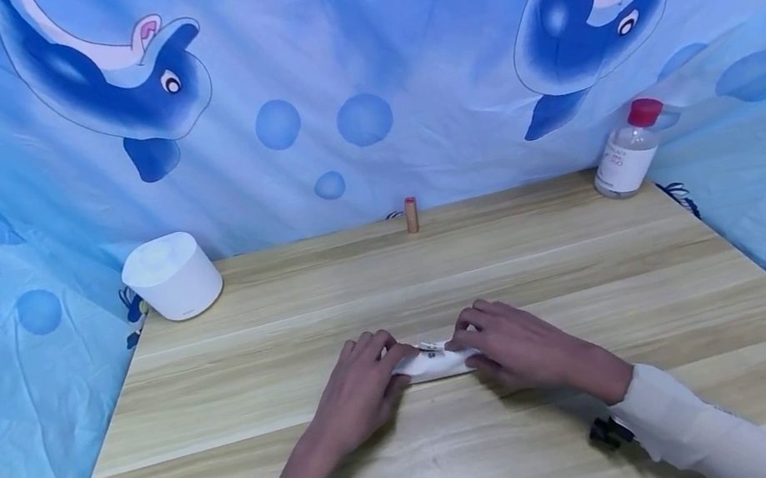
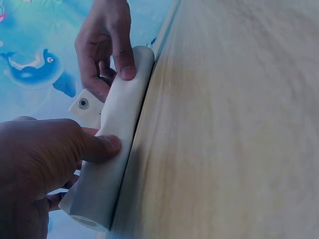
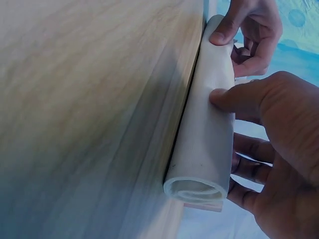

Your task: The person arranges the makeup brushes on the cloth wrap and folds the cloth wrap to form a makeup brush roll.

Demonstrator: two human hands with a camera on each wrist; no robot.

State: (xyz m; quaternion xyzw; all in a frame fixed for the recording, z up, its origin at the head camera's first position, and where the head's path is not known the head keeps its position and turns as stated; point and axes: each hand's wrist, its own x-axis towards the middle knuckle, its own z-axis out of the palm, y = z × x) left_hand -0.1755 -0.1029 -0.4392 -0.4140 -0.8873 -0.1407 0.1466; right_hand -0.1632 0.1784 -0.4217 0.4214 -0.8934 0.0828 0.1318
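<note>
A white sheet rolled into a tube (image 1: 434,364) lies on the wooden table in front of me. My left hand (image 1: 360,386) holds its left end, the thumb (image 2: 105,148) pressed on the near side and the fingers reaching over the far side. At the right part, my right hand (image 1: 523,347) grips it the same way, its thumb (image 3: 223,99) on the smooth surface. A strap with a metal snap button (image 2: 83,103) sticks out on the far side, between the hands. Coiled layers show at the tube's open end (image 3: 197,188) in the right wrist view.
At the table's back left stands a white rounded container (image 1: 175,280). A small brown cylinder with a red top (image 1: 411,216) is at the back middle. A clear bottle with a red cap (image 1: 624,158) stands back right. Blue dolphin-print cloth (image 1: 350,41) surrounds the table.
</note>
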